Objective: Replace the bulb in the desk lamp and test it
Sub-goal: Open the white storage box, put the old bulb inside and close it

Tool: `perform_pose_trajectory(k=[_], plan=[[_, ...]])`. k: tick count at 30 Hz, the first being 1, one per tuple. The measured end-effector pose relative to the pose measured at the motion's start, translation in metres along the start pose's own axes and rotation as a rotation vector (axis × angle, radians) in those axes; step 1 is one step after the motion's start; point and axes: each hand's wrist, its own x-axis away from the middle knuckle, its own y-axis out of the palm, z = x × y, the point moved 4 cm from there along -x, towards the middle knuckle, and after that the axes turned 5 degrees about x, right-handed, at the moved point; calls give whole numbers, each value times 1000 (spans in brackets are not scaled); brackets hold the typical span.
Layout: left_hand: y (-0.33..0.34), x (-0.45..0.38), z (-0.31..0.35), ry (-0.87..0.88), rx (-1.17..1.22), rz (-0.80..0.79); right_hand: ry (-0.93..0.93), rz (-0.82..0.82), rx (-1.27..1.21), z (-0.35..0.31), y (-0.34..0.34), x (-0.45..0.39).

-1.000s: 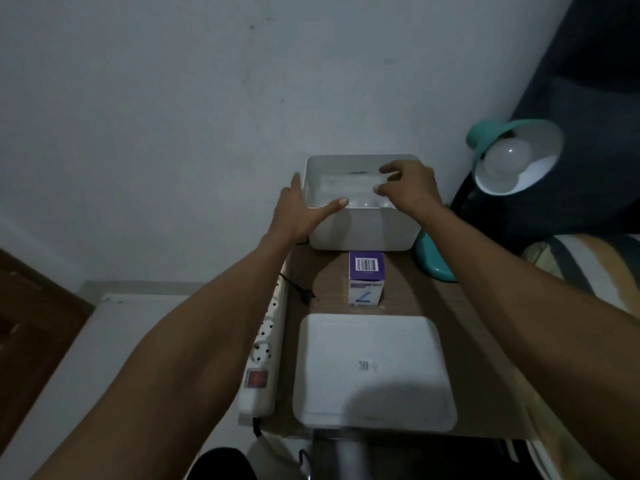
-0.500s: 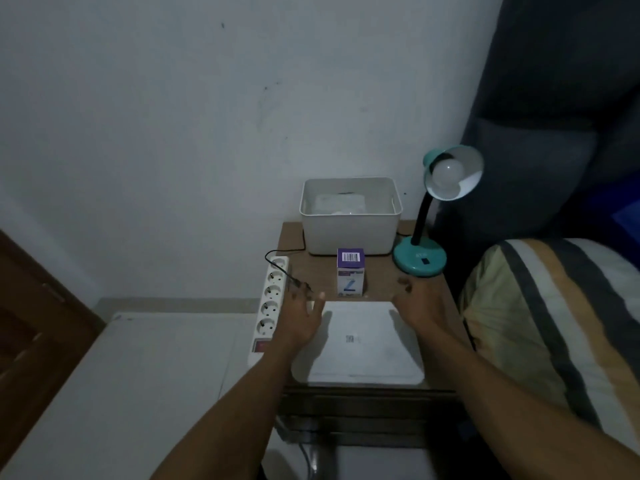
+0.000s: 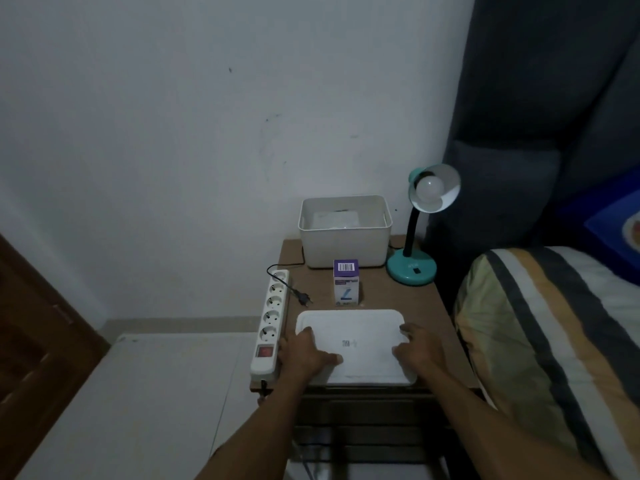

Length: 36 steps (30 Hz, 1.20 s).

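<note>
Both hands rest on the flat white rectangular plastic lid (image 3: pixel 353 344) at the near edge of the small brown wooden bedside table (image 3: pixel 398 299). Left hand (image 3: pixel 304 355) lies on the lid's left edge, fingers loosely spread, thumb out across the top; right hand (image 3: pixel 417 351) on the right edge, fingers spread flat, gripping nothing else. White five-socket power strip with red switch (image 3: pixel 270 323) runs along the table's left side, just beside the left hand; a black plug (image 3: pixel 304 299) lies loose next to it. Beyond the lid, apart from both hands, small purple-and-white cardboard bulb box (image 3: pixel 346 282) stands upright. Behind it, open white plastic storage bin (image 3: pixel 344 237) against the wall, something pale and flat inside, can't tell what. Teal desk lamp with black gooseneck (image 3: pixel 412 268) at far right corner, white round bulb (image 3: pixel 429 187) in the shade, unlit, well away from the hands. Striped pillow (image 3: pixel 540 323) to the right.
</note>
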Motion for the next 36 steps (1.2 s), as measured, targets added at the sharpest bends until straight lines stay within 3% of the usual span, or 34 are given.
perform_pose_trajectory(k=[3,8,13,22,30,36], plan=[[-4,5,4,33,69,42,-5,-25,-32,-2,-4,3],[-20,15,7,185,237,194,-90,74,-18,-17,-23,10],[-44,18,19,286,272,303,-203,126,17,-44,-44,13],[-117,-37,70,415,324,420,-244,261,-44,-122,-81,-32],[-157,-133,123,415,292,391,-304,313,-1,-187,-95,-121],[-163,-199,145,385,264,366,-275,265,59,-204,-91,-188]])
